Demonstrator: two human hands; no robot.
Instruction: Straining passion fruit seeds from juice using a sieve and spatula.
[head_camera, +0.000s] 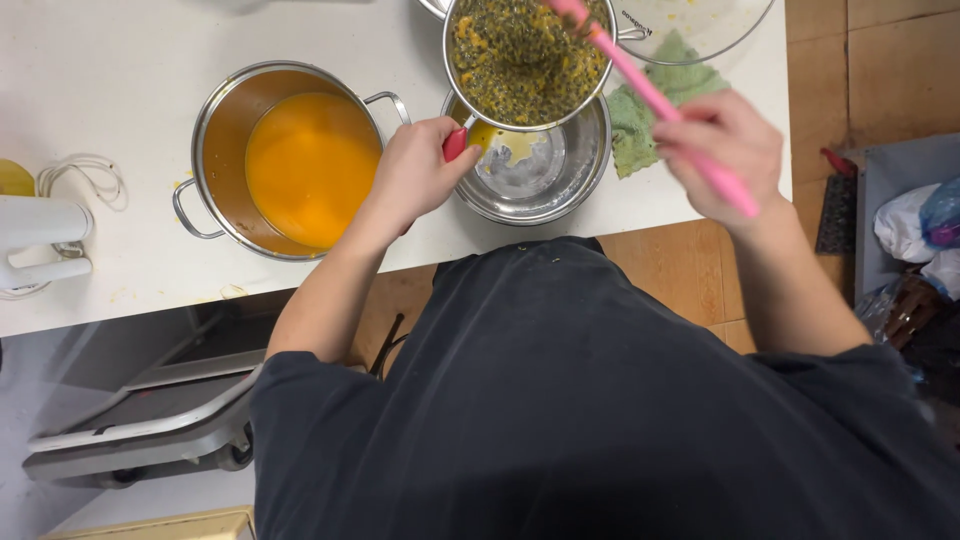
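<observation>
Hands: left (415, 170) grips sieve handle (455, 143), right (722, 150) spatula (655, 97).

Pink spatula (655, 100), orange juice (310, 165), green cloth (640, 125), red strainer handle (455, 145).

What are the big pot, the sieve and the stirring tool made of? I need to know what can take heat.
The pot looks like polished steel, from its bright reflective wall. The sieve, held by the left hand, seems to be metal mesh with a shiny rim. The pink spatula in the right hand looks matte, likely silicone or plastic.
</observation>
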